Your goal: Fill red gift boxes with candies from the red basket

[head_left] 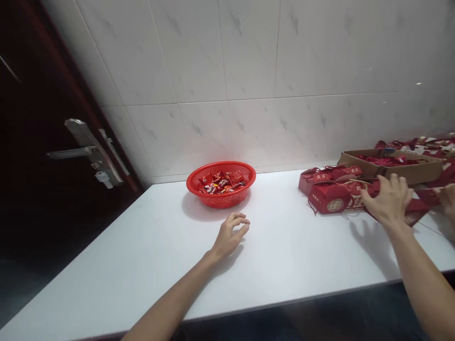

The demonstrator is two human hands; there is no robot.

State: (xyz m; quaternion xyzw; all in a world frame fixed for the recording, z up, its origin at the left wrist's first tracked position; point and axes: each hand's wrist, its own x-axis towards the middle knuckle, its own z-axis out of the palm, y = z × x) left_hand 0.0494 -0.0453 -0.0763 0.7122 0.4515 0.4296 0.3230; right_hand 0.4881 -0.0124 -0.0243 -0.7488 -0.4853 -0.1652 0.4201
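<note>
My left hand [230, 235] hovers low over the white table, thumb and fingers curved but apart, with nothing in them. Just beyond it stands a red plastic basket [223, 201] of small wrapped sweets [222, 183]. On the right, my right hand [388, 201] has its fingers spread in front of a dark red gift box [415, 211]; whether they touch is hidden by the hand. Left of that hand is another red gift box [329, 198] with gold print and a cord, and a similar one [313, 179] sits behind it.
An open cardboard box [414, 174] holding red items stands behind the gift boxes. More red boxes [426, 143] are stacked at the far right. Another person's hand [447, 198] shows at the right edge. A tiled wall [249, 132] backs the table [142, 265]; a dark door [42, 199] is left.
</note>
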